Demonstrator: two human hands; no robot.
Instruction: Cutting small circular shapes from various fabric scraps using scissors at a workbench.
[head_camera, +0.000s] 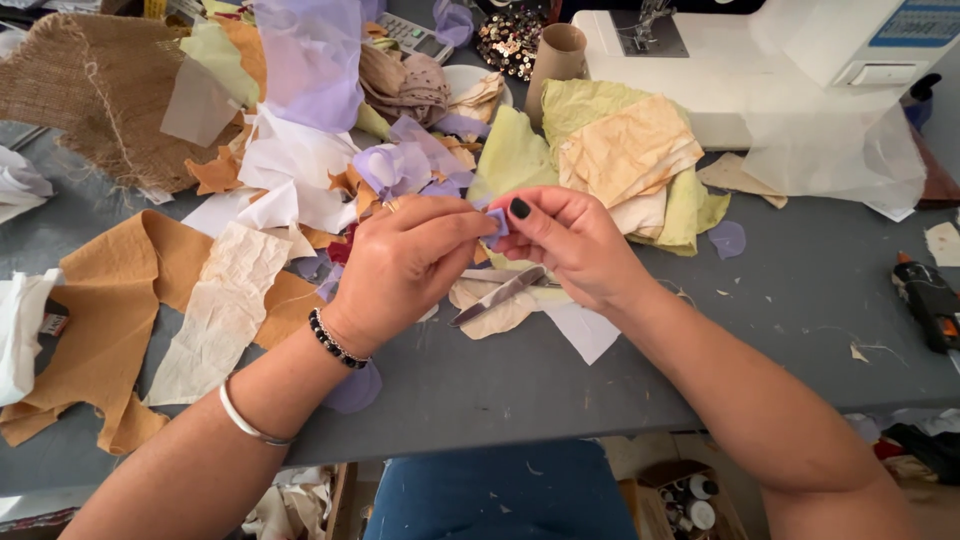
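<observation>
Small lilac fabric piece (497, 222) pinched between both hands above the grey table (800, 300), over the scissors (497, 296). Left hand (405, 262) closed, fingertips gripping its left edge. Right hand (570, 243) curled, thumb and forefinger clamping its right edge, dark-painted thumbnail uppermost.

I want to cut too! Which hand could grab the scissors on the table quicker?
Probably the right hand: the scissors lie just under it. Both hands pinch the small purple piece; the left hand is slightly farther off.
</observation>
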